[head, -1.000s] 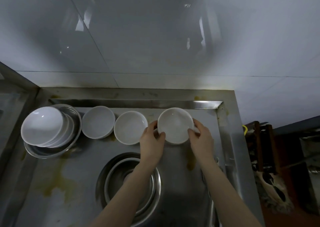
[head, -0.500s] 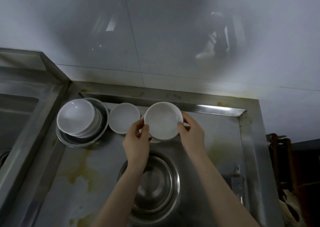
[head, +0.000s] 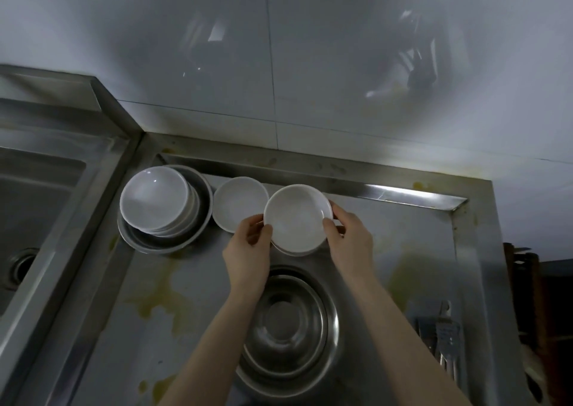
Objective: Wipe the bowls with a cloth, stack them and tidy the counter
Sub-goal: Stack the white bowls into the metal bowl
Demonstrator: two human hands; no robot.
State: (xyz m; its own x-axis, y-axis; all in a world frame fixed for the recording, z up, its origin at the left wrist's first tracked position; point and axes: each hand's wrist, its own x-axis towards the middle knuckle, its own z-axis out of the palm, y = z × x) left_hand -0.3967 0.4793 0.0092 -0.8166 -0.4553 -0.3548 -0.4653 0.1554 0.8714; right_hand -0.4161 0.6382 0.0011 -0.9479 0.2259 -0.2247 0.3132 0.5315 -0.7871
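Note:
Both hands hold one white bowl (head: 298,216) by its rim: my left hand (head: 249,247) grips the left edge, my right hand (head: 350,239) the right edge. The bowl sits directly over a second white bowl whose lower edge (head: 294,253) peeks out beneath it. Another single white bowl (head: 237,207) rests on the steel counter (head: 403,250) just to the left. Further left, a stack of white bowls (head: 155,201) leans inside a steel basin (head: 198,235). No cloth is in view.
Nested steel basins (head: 288,328) sit on the counter under my forearms. A sink (head: 34,207) lies at the left. Metal utensils (head: 440,337) lie at the counter's right edge. Yellow stains mark the counter. The tiled wall (head: 279,64) stands behind.
Both hands carried the white bowl leftward from its own spot to directly above the neighbouring bowl. The camera view shifted left, bringing the sink into sight.

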